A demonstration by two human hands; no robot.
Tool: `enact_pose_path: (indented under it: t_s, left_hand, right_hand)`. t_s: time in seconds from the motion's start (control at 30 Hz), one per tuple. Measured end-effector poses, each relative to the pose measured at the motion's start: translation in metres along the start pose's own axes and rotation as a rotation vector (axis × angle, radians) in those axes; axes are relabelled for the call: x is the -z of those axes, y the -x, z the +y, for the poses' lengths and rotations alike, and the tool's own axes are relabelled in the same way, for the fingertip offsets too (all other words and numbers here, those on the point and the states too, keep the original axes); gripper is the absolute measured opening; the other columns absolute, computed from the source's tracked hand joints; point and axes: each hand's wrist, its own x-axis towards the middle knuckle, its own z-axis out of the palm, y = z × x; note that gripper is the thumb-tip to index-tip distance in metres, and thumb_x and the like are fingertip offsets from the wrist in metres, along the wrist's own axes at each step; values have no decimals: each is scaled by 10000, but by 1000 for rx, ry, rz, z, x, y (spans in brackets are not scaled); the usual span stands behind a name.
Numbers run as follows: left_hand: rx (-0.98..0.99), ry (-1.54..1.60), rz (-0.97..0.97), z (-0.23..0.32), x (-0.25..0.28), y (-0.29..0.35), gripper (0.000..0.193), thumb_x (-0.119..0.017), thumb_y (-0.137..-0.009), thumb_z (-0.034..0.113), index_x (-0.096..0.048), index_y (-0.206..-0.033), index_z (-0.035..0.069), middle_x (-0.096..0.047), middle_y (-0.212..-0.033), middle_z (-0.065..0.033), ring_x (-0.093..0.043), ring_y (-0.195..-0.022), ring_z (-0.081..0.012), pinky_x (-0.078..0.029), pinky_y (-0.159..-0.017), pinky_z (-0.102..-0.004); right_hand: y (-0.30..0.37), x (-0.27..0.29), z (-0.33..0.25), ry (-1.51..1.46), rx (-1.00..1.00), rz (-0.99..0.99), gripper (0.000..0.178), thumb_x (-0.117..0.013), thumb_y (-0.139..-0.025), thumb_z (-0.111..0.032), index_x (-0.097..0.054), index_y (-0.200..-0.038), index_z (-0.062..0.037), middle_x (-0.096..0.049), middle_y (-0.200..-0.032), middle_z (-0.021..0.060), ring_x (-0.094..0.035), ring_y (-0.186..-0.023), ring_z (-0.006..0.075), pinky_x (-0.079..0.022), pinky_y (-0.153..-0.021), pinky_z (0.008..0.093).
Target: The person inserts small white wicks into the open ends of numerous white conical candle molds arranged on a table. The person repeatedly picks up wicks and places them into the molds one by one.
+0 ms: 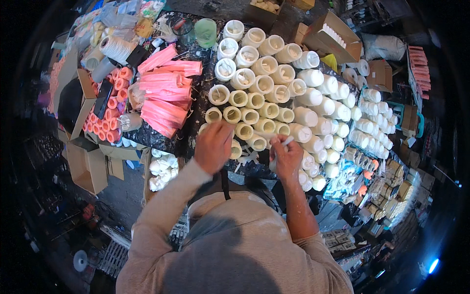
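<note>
My right hand is closed around a slim white stick, its end poking out beyond the fingers. Over the near left edge of the jar rows, my left hand is blurred, its fingertips mostly hidden. Close by it are hollow cream-coloured jars with open tops. White jars farther back have small white pieces inside, and closed-looking white ones fill the right side. White scraps lie between my hands at the table's near edge.
Bundles of pink sticks lie at left, beside pink tubes and a cone of white string. A green cup stands at the back. Cardboard boxes stand lower left, another box at back right.
</note>
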Motion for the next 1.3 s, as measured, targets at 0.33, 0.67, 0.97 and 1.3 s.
enact_pose_path:
  t_s: [0.33, 0.67, 0.97, 1.3]
  left_hand:
    - [-233, -511, -510, -43, -47, -120, 178, -620, -857, 113, -690, -1002, 38, -680, -981, -139, -676, -1007, -329, -588, -809, -442]
    - [-329, -410, -430, -60, -39, -113, 480, -721, -720, 4, -666, -1193, 67, -637, -1073, -114, -649, -989, -330, -571, -820, -435]
    - [-472, -396, -488, -72, -39, -130, 178, -654, -826, 110, -704, -981, 38, -627, -1014, -116, -622, -1013, -311, -546, -848, -442]
    - [-469, -446, -493, -75, -29, -126, 159, -679, -786, 86, -698, -938, 41, -626, -1009, -104, -598, -1000, -307, -497, -858, -433]
  right_hand:
    - [-56, -48, -26, -57, 84, 127, 215, -763, -968, -187, -753, -1083, -6, -678, -731, 12, -586, -620, 77, -472, -566, 258]
    - [-62, -59, -23, 114, 363, 132, 169, -750, -944, -168, -746, -989, -5, -701, -733, 136, -634, -607, 189, -510, -606, 344]
    - [-62, -53, -23, 34, 247, 112, 195, -757, -968, -188, -763, -1033, -4, -701, -749, 6, -570, -676, 53, -483, -613, 261]
    - [-72, -81, -16, 145, 431, 24, 177, -730, -959, -163, -740, -1018, 3, -681, -716, 97, -588, -627, 130, -497, -625, 290]
